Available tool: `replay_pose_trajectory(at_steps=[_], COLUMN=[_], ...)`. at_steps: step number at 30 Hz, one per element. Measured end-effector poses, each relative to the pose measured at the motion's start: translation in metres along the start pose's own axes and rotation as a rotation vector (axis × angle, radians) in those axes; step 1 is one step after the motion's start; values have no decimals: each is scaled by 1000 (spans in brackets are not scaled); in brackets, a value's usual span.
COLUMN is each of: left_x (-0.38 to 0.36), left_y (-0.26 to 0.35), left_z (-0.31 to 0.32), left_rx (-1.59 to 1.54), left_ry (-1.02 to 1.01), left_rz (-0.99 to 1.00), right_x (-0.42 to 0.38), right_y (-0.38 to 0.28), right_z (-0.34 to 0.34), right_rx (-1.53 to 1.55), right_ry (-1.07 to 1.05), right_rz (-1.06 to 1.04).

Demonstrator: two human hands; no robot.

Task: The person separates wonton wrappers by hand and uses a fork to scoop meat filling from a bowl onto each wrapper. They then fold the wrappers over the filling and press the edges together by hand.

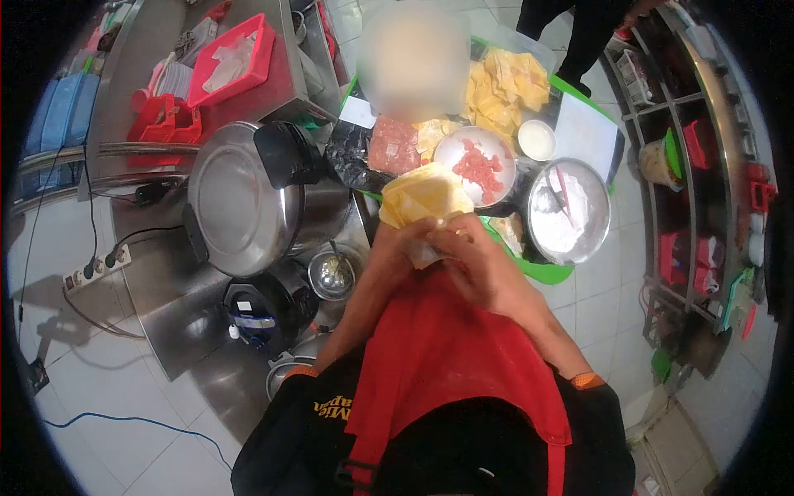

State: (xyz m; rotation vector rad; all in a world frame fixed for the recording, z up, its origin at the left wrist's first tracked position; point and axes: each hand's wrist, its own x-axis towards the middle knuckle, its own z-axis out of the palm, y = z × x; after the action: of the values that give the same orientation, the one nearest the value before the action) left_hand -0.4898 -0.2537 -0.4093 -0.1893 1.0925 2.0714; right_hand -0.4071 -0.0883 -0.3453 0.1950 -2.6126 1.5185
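Note:
Both my hands are together in front of my chest. My left hand [411, 239] pinches the near left side of a yellow wrapper sheet [422, 195], and my right hand [473, 252] has its fingers closed at the sheet's near right edge. What lies between the fingertips is too small to make out. Just beyond is a white plate [448, 149] with pink minced meat [481, 169]. A pack of pink meat [393, 145] sits to its left. More yellow sheets [506, 83] are heaped farther back. At the right, a metal bowl [606, 211] holds white powder [571, 217].
A small white bowl [537, 140] stands near a white board [585, 132]. A large lidded pot [244, 198] and a metal bowl [332, 273] are at left, with red trays [236, 62] behind. A person's dark-clothed legs [571, 37] stand beyond, beside shelving [678, 165].

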Motion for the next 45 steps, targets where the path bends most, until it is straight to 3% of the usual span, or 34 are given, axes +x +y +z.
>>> replay_pose_trajectory(at_steps=[2, 4, 5, 7, 10, 17, 20, 24, 26, 29, 31, 37, 40, 42, 45], left_x=[-2, -6, -8, -12, -13, -17, -20, -23, -24, -26, -24, -21, -19, -16, -19], left_y=[0, 4, 8, 14, 19, 15, 16, 11, 14, 10, 12, 16, 16, 15, 17], left_z=[-9, -19, -25, -34, -43, -42, -44, -51, -53, -58, -62, -64, -61, -59, -52], left_rx=[-61, -120, -117, -111, -76, -79, -106, -98, -108, -125, -117, -127, -108, -100, -100], left_ry=[20, 42, 104, 164, 226, 260, 259, 276, 256, 256, 265, 292, 317, 301, 272], left_rz=[1, 2, 4, 4, 43, 24, 13, -27, -2, 15, 19, 16, 8, -4, 7], right_x=[-1, -8, -11, -15, -15, 15, 2, -7, -26, -56, -77, -74, -38, -15, 5], right_y=[4, 21, 36, 74, 111, 158, 151, 149, 137, 128, 132, 93, 94, 103, 143], right_z=[-4, -17, -18, -6, 25, 70, 70, 71, 68, 51, 45, 3, 16, 36, 60], right_rx=[134, 278, 279, -112, -198, -274, -246, -255, -317, -484, -598, -314, -266, -253, -267], right_ry=[94, 122, 123, 99, 90, 275, 146, 181, 75, -16, 8, 124, 219, 216, 235], right_rz=[-82, 258, 260, 463, 615, 323, 395, 352, 475, 492, 404, 460, 326, 431, 406])
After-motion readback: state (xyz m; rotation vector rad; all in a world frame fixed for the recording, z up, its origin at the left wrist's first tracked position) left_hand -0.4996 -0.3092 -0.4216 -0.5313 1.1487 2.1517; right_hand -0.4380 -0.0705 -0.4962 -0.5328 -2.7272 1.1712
